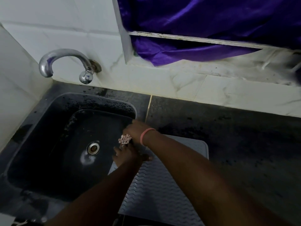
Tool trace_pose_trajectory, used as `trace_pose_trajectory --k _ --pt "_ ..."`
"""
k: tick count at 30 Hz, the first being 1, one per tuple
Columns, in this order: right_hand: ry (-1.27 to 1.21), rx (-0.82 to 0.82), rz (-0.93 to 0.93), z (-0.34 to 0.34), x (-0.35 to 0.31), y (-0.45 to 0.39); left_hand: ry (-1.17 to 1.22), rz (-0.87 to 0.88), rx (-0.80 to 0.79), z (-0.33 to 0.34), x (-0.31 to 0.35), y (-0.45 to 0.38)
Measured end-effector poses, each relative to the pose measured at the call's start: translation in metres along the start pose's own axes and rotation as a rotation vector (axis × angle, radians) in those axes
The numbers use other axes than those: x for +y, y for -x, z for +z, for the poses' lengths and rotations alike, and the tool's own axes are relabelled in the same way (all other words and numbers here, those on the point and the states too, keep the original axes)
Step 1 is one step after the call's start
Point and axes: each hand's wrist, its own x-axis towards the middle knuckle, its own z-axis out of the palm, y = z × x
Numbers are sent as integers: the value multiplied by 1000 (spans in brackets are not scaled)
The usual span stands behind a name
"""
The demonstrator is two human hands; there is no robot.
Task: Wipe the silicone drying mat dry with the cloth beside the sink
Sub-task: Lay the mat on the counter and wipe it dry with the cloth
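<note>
The grey silicone drying mat [156,190] with a wavy ribbed surface lies on the dark counter just right of the sink; my forearms cover much of it. A small pale, bunched-up cloth [124,138] is held over the sink's right edge. My right hand [133,129], with a pink band on the wrist, is closed on the cloth from above. My left hand [127,154] sits just below it, fingers curled against the cloth's lower end, which hides how much it grips.
A dark sink [48,144] with a metal drain [93,147] fills the left. A chrome tap [65,62] juts from the white tiled wall above it. Dark speckled counter [236,141] stretches to the right. Purple fabric [203,22] hangs at the window ledge.
</note>
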Motion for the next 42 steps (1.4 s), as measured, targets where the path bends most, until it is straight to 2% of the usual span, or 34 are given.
trace_pose_trajectory --k 7,13,17,22,27,29,30,34,35,37,40,42 --pt "-226 135 102 10 16 28 11 -110 7 -1 8 -2" --pt "-331 156 200 36 61 102 30 -67 -27 -3 6 -3" --pt "-302 113 301 37 89 159 60 -39 -61 -5 2 -4" --pt "-420 34 482 33 118 229 87 -20 -71 -6 1 -2" --pt "-318 -23 719 24 123 268 115 -21 -58 -6 0 1" --pt "-244 -62 845 25 120 279 136 -17 -50 -5 -1 4" --pt "-223 -31 909 27 117 285 144 -5 -40 -5 -2 8" --pt "-354 405 1004 29 84 289 152 78 41 4 -6 23" --pt "-377 466 1009 32 70 285 147 110 67 7 -8 25" --pt "-389 437 1017 48 38 276 122 205 127 15 -14 27" --pt "-301 346 1041 90 -3 273 -59 425 191 22 -30 30" --pt "-251 323 1077 108 -18 281 -131 455 190 25 -36 33"
